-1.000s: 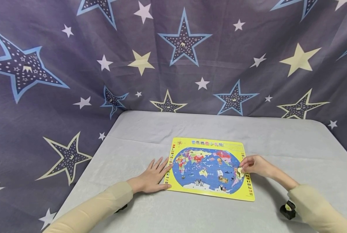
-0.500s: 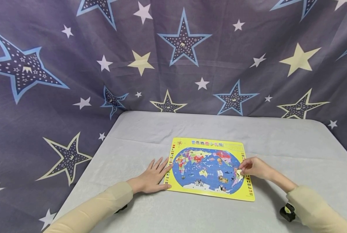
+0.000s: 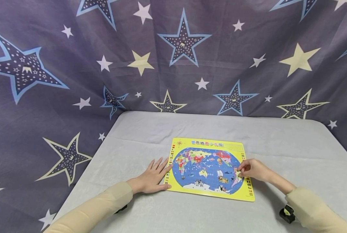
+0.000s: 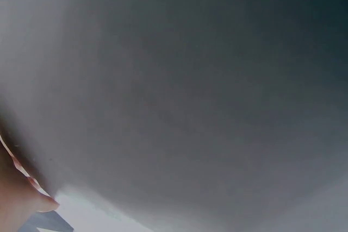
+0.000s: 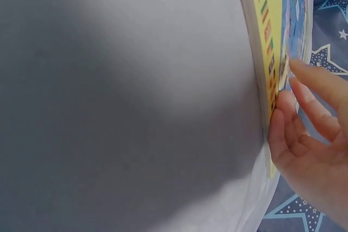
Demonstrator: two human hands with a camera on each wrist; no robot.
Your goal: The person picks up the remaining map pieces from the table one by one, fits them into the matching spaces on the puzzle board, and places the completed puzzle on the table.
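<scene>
A yellow world map jigsaw puzzle (image 3: 191, 190) lies flat on the table, its blue oval map printed with continents and animals. My left hand (image 3: 153, 177) rests with spread fingers against the puzzle's left edge; fingertips and thumb lie on the yellow border. At the right side of the map, my right hand (image 3: 253, 169) pinches a small puzzle piece (image 3: 239, 175) between thumb and forefinger, right at South America. In the right wrist view the piece (image 5: 284, 73) sits under the fingertips, close over the board, with the other fingers curled beside the flag border.
A light grey cloth covers the table (image 3: 127, 145). Behind it and to the left hangs a dark curtain (image 3: 182, 81) printed with stars. Black wrist cameras are strapped under both sleeves, the right one (image 3: 287, 214) showing more. The left wrist view is mostly dim grey cloth.
My right hand has shifted slightly left and down, and the tilted piece now lies flatter against the map. The left hand and the board have stayed put.
</scene>
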